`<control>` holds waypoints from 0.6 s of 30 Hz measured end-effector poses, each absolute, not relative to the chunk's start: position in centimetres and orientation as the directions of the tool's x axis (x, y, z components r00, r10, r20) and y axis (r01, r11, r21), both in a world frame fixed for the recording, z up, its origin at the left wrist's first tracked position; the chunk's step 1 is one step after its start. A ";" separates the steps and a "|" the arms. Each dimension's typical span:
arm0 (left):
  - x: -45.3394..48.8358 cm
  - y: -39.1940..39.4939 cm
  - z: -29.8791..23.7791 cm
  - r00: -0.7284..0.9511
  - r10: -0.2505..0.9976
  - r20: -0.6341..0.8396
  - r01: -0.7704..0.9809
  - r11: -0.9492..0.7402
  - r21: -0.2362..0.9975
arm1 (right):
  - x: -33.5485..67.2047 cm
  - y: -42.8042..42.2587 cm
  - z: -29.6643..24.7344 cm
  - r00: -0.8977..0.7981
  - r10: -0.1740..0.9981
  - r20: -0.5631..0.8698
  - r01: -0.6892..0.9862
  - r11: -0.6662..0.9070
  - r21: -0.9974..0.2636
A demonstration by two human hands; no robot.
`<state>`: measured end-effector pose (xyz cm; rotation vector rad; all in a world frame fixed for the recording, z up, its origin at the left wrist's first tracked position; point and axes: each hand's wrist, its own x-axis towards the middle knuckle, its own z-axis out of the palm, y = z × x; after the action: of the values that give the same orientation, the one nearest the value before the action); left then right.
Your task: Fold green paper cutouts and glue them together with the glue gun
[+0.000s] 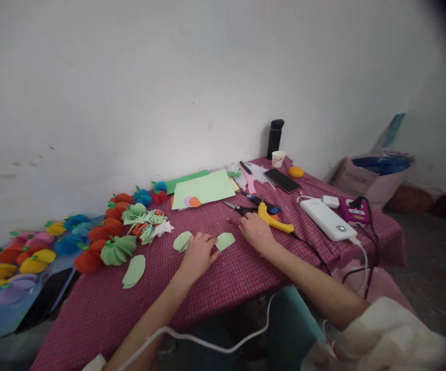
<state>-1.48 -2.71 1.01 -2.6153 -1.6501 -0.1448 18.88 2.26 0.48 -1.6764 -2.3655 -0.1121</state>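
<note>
My left hand [199, 252] rests palm down on the red checked tablecloth [103, 309], fingers spread, touching pale green paper cut-outs [183, 240]. Another green cut-out [225, 240] lies between my hands. My right hand [254, 230] lies flat on the cloth with its fingers reaching toward the black-handled scissors [239, 207]. It holds nothing. A yellow glue gun [272, 220] lies just right of it.
Green paper sheets [203, 189], a paper scrap pile [148, 225] and coloured paper pumpkins [103, 232] sit at left. A white power bank [326, 219], phone [282, 180], paper cup [278, 158], black bottle [274, 138] and cables lie at right. A bag [370, 178] stands on the floor.
</note>
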 end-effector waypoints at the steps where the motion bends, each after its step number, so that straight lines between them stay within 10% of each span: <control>1: -1.3 -2.7 0.9 0.433 0.895 0.105 0.900 -0.436 0.011 | 18.8 2.1 0.5 -0.340 0.908 0.245 0.928 0.366 -0.072; 7: -1.0 -2.6 0.5 0.453 0.885 0.108 0.889 -0.458 0.026 | 18.5 2.0 -0.1 -0.711 0.643 0.284 0.613 0.765 -0.198; 18: -1.7 -3.2 -0.5 0.382 0.916 0.123 0.917 -0.392 0.070 | 17.4 3.5 -1.1 -0.758 0.628 0.176 0.585 0.774 -0.243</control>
<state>-1.71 -3.16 -0.52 -2.6037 -1.7265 -0.2223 17.38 3.49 -1.06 -0.9464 -2.7208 0.2527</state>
